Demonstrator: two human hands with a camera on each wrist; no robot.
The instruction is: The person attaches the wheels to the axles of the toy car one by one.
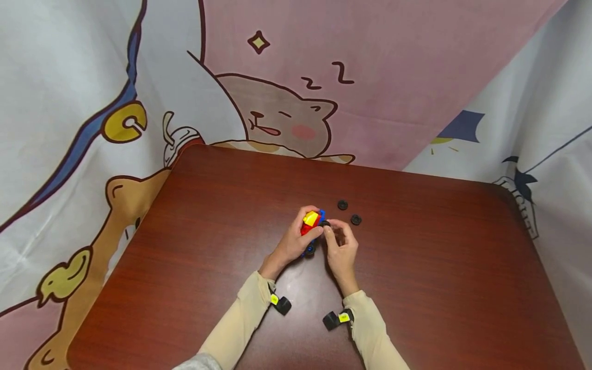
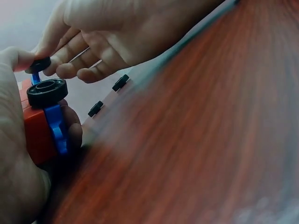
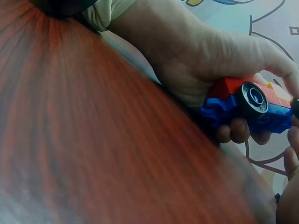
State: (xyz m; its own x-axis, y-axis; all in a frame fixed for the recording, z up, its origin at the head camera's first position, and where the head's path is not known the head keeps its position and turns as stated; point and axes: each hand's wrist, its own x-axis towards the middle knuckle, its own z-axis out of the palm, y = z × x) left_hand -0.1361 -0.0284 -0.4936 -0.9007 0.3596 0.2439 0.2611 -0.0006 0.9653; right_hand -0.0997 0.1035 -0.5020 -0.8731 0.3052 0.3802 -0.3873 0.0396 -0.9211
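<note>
A small toy car (image 1: 311, 219) in red, blue and yellow is gripped in my left hand (image 1: 290, 242), held above the table, with the thumb along its top. A black tire (image 3: 252, 99) sits round a blue hub on the car's side. At the car's far end, my right hand (image 1: 343, 255) pinches another black tire (image 2: 39, 64) between thumb and index finger, right at the blue axle part. The other right fingers are loosely bent. Whether that tire is fully round its hub is hidden by the fingertips.
Two loose black tires, one farther back (image 1: 343, 205) and one nearer (image 1: 355, 220), lie on the brown wooden table (image 1: 439, 257) beyond my right hand. Cartoon-printed cloth (image 1: 393, 77) hangs behind the table and along its sides.
</note>
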